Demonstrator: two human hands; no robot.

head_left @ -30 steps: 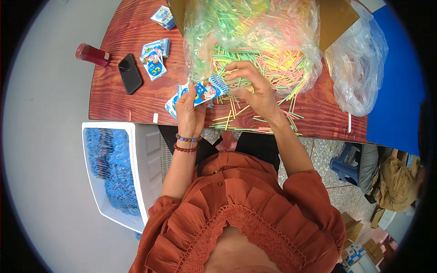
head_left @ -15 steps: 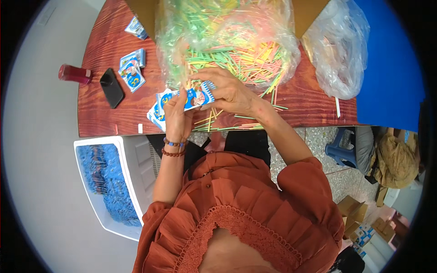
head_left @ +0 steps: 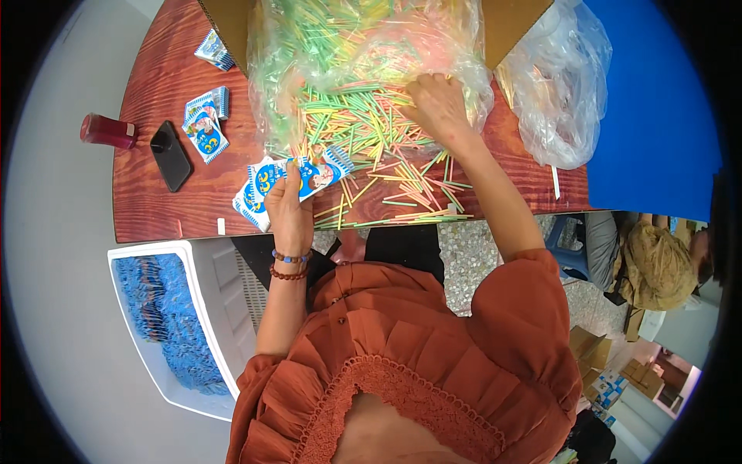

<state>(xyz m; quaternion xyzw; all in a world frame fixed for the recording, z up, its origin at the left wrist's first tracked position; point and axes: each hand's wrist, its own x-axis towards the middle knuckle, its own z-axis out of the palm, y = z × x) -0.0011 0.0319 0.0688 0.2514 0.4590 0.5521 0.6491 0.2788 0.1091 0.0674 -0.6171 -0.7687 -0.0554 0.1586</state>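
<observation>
My left hand (head_left: 290, 209) pinches a blue-and-white printed packet (head_left: 326, 172) between thumb and fingers at the table's near edge. Several similar packets (head_left: 253, 197) lie overlapped just left of it, partly behind my fingers. My right hand (head_left: 442, 112) reaches over a heap of thin pink, yellow and green sticks (head_left: 359, 116). Its fingers are bent down and apart from the thumb, with no stick visible between them; the fingertips partly sink from sight. The heap spills from a clear plastic bag (head_left: 270, 77) inside a cardboard box (head_left: 514, 31).
Loose sticks (head_left: 417, 185) lie along the table's front edge. On the left are more packets (head_left: 206, 127), a black phone (head_left: 171, 155) and a red bottle (head_left: 108, 131). A white bin (head_left: 202, 309) with blue contents stands below. A crumpled clear bag (head_left: 560, 93) lies right.
My right hand has left the packet and moved up and right to the stick heap. My left hand keeps the packet. More sticks now lie spread on the table before the heap.
</observation>
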